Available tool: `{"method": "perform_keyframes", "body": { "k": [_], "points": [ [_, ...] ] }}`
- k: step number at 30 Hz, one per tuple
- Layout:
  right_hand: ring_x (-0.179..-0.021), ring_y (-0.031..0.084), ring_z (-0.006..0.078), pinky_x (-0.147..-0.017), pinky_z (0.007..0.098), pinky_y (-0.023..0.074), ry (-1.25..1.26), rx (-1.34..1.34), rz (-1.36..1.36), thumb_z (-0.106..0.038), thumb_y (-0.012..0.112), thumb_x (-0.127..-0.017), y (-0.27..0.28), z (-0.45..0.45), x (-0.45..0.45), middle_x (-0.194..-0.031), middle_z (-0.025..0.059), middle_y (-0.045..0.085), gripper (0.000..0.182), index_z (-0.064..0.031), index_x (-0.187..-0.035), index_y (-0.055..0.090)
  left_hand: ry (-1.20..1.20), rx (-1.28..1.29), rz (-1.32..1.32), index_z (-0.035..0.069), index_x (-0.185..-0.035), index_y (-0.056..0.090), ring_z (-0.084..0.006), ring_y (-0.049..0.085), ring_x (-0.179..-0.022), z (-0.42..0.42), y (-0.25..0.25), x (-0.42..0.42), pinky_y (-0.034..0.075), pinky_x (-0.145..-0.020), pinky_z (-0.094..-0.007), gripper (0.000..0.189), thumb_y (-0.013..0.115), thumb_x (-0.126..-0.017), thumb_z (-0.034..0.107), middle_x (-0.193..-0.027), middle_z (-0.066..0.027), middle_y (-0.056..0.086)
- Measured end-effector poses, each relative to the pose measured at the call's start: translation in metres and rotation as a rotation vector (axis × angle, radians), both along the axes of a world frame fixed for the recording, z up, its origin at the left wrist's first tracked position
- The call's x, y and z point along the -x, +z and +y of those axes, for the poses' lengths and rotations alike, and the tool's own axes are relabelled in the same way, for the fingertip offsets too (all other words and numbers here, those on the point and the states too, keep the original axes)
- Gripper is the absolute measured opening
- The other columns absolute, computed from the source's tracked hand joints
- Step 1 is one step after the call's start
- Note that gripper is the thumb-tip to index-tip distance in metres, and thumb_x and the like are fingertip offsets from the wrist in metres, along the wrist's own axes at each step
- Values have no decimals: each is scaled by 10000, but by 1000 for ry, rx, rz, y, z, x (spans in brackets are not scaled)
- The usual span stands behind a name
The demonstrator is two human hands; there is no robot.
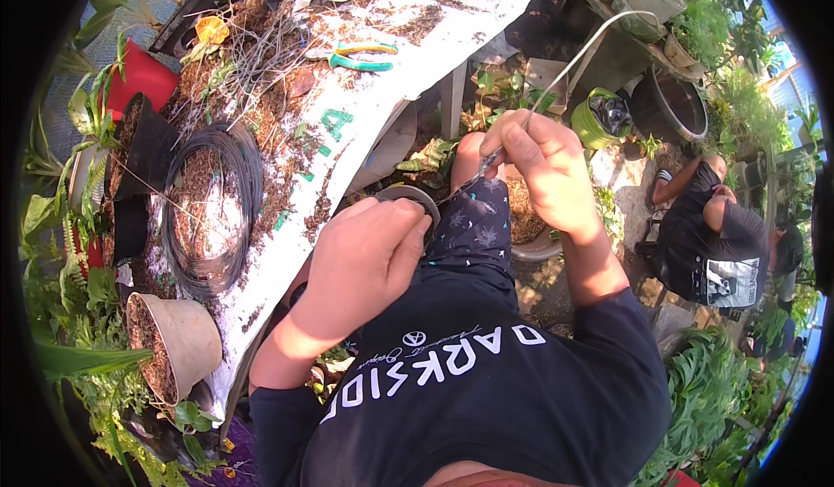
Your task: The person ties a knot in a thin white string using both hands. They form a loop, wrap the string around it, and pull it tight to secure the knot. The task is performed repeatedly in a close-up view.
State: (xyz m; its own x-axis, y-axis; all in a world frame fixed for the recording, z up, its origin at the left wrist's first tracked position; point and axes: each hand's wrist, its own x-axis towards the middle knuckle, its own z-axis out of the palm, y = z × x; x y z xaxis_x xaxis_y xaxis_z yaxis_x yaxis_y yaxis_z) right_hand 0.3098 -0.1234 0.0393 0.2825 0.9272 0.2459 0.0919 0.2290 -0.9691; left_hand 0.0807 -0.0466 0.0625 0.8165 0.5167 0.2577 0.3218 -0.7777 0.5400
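My right hand pinches a length of metal wire between thumb and fingers. The wire's long end arcs up and away to the right, bending over near its tip. Between my hands the strands look twisted together. My left hand is closed, with its back toward me, around the other end of the wire; its fingertips are hidden. Just behind the left hand shows a grey round rim, partly covered. On the table to the left lie a coil of dark wire and pliers with green and yellow handles.
A soil-strewn table with a white cover runs along my left. On it are loose wire offcuts, a beige pot and a red pot. To the right are a green pot, a black bucket and a seated person.
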Motion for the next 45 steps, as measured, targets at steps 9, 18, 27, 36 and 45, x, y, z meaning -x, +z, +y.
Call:
{"method": "perform_keyframes", "body": {
  "k": [9,18,27,36,45],
  "points": [
    [-764,587,241,-1023,502,477,116,-345,721,-377,331,-1087,28,8,-10,-792,68,525,450,-50,-831,503,-171,292,-275,13,-886,545,-351,598,-719,-17,-14,-62,452,-615,-406,86,599,-919,71,-806,-188,570],
    [-487,197,69,-434,237,208,313,-572,1146,-553,338,-1046,29,-5,-48,-602,-74,237,513,-173,-702,359,-246,488,-279,6,-884,502,-396,569,-627,-41,-11,-84,435,-563,-434,131,533,-981,89,-692,-191,536],
    [-521,251,73,-491,236,272,-13,-668,860,-479,328,-1073,51,-37,-81,-665,-54,302,450,-152,-770,387,-308,303,-273,20,-886,513,-414,578,-648,-37,5,-116,440,-565,-465,133,538,-978,113,-688,-179,535],
    [-497,174,75,-438,253,173,80,-664,911,-403,345,-1084,43,-37,-93,-617,-54,241,443,-150,-721,360,-414,224,-338,8,-856,503,-379,586,-620,-53,-35,-119,452,-554,-446,122,555,-929,91,-686,-162,554],
    [-483,172,72,-426,247,176,150,-625,927,-406,344,-1083,41,-31,-96,-609,-57,235,448,-157,-711,364,-467,576,-366,9,-842,507,-295,551,-560,-47,-54,-111,424,-523,-371,160,528,-955,119,-670,-127,532]
  ]
}}
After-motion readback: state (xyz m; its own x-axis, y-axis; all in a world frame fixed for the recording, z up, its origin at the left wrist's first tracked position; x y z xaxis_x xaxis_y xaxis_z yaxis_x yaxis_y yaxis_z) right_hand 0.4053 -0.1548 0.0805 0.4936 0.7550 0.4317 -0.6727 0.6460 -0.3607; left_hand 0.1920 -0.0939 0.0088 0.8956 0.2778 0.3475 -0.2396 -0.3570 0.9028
